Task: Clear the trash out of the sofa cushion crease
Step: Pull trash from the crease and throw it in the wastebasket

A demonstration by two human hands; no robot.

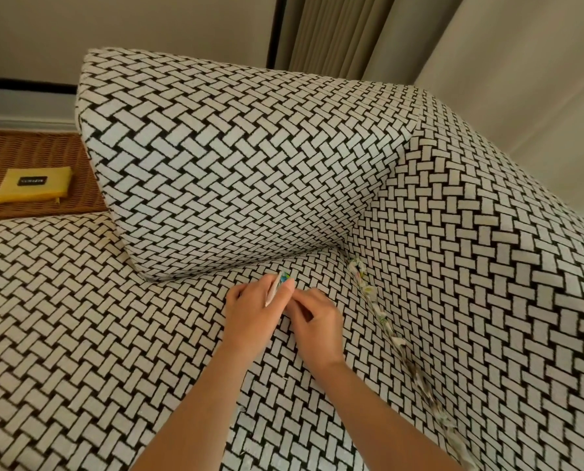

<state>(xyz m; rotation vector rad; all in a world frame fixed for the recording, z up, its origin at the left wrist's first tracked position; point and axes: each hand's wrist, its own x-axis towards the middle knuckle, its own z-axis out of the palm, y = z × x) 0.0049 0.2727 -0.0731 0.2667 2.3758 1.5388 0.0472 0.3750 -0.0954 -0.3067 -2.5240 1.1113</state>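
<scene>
A line of crumpled paper scraps (pixel 382 317) with coloured print fills the crease between the sofa seat (pixel 80 317) and the right armrest (pixel 487 266), running from the back corner toward the near edge. My left hand (pixel 253 314) rests on the seat, left of the crease, its fingers shut on a few paper scraps (pixel 278 283) that stick up above the fingers. My right hand (pixel 314 321) sits right beside it, fingers curled and touching the left hand's fingers; whether it holds a scrap I cannot tell.
A large back cushion (pixel 233 164) in the same woven black-and-white pattern leans just behind the hands. At far left a wicker surface (pixel 39 151) carries a yellow pouch (pixel 34 188). Beige curtains (pixel 351 32) and wall stand behind the sofa.
</scene>
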